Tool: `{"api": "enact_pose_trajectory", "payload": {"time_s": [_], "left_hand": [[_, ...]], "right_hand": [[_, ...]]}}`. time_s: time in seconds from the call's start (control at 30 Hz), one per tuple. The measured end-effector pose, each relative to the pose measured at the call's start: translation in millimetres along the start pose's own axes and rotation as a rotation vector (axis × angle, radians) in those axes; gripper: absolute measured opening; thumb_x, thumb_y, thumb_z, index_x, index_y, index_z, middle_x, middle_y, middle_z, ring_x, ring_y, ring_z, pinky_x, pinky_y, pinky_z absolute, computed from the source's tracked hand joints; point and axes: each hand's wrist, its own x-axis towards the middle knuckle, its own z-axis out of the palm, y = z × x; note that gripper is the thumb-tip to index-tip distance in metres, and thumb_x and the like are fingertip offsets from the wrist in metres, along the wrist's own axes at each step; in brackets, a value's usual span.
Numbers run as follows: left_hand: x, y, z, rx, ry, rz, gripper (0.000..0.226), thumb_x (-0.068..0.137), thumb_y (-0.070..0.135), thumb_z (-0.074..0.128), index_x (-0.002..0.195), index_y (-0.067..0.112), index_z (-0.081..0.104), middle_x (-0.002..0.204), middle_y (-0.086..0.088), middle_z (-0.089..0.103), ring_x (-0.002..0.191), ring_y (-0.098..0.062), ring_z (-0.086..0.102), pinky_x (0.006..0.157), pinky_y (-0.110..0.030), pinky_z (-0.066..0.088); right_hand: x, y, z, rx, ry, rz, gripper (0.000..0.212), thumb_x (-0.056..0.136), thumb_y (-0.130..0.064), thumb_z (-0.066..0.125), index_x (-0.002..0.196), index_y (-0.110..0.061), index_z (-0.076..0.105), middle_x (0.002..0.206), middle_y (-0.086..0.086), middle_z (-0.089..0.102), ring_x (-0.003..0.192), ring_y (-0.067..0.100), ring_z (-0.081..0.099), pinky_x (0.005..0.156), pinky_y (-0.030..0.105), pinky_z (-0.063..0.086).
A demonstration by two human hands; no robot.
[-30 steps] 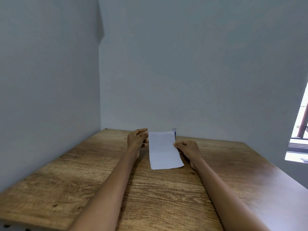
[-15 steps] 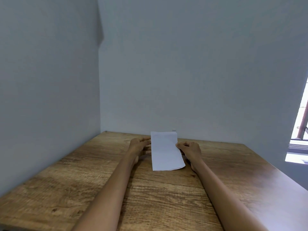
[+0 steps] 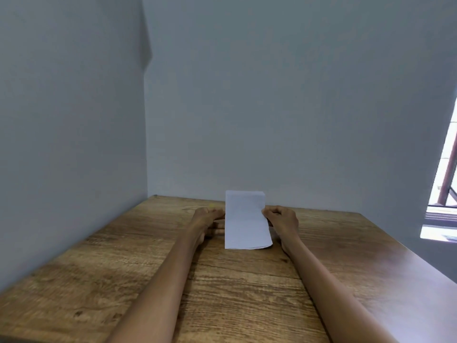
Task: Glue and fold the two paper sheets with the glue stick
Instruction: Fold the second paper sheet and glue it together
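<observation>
A white folded paper (image 3: 244, 221) is held between both hands over the far middle of the wooden table (image 3: 123, 268). Its near end touches the tabletop and its far end is raised toward the back wall. My left hand (image 3: 207, 219) holds the paper's left edge, with the fingertips hidden behind the sheet. My right hand (image 3: 282, 219) pinches the right edge with curled fingers. No glue stick is visible.
Grey walls (image 3: 272, 107) close the table at the back and the left. A window opening (image 3: 442, 194) shows at the far right, beyond the table's right edge. Both forearms stretch across the tabletop from the near edge.
My left hand's fingers came down from a raised pose onto the paper's left edge. The paper stands a little more upright and hides the small blue object seen behind it a second ago.
</observation>
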Motion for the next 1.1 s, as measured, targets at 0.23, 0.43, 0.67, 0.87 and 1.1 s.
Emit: {"api": "enact_pose_trajectory", "payload": {"time_s": [0.23,0.43,0.67,0.87,1.1], "left_hand": [[-2.8,2.3,0.5,-0.026,-0.024,0.012,0.023,0.087,0.027,0.066,0.099,0.007,0.070,0.095,-0.008,0.075,0.068,-0.017,0.072,0.054,-0.028,0.056],[-5.7,1.4,0.4,0.010,-0.047,0.018,0.024,0.084,0.020,0.070,0.103,0.005,0.068,0.096,-0.012,0.074,0.068,-0.017,0.072,0.053,-0.026,0.055],[-9.9,3.8,0.8,0.032,-0.005,0.039,0.021,0.084,0.017,0.070,0.100,0.004,0.067,0.094,-0.012,0.073,0.060,-0.014,0.071,0.049,-0.024,0.054],[-12.9,5.4,1.3,0.038,-0.007,0.056,0.016,0.088,0.016,0.066,0.096,0.003,0.067,0.088,-0.014,0.072,0.058,-0.015,0.066,0.047,-0.023,0.053],[-12.4,5.1,0.3,0.068,-0.010,0.054,0.014,0.088,0.017,0.065,0.093,0.005,0.068,0.088,-0.014,0.073,0.062,-0.017,0.067,0.049,-0.024,0.054]], "right_hand": [[2.5,2.1,0.9,-0.002,0.004,0.003,0.015,0.081,-0.018,0.069,0.068,-0.025,0.067,0.075,-0.011,0.069,0.075,0.007,0.065,0.070,0.027,0.053],[3.7,2.8,1.4,-0.039,-0.005,-0.009,0.014,0.083,-0.020,0.067,0.071,-0.027,0.066,0.076,-0.013,0.068,0.075,0.005,0.063,0.065,0.023,0.049],[7.2,5.9,1.6,0.065,-0.025,0.022,0.007,0.083,-0.018,0.068,0.089,-0.018,0.066,0.089,-0.002,0.070,0.082,0.011,0.066,0.067,0.024,0.053],[6.1,5.9,0.9,0.187,-0.123,0.049,0.021,0.086,-0.016,0.066,0.106,-0.011,0.068,0.099,0.004,0.072,0.092,0.017,0.069,0.081,0.032,0.056],[3.6,5.8,-0.8,0.164,-0.178,0.032,0.011,0.086,-0.018,0.068,0.091,-0.010,0.073,0.093,0.005,0.074,0.088,0.017,0.070,0.078,0.033,0.057]]}}
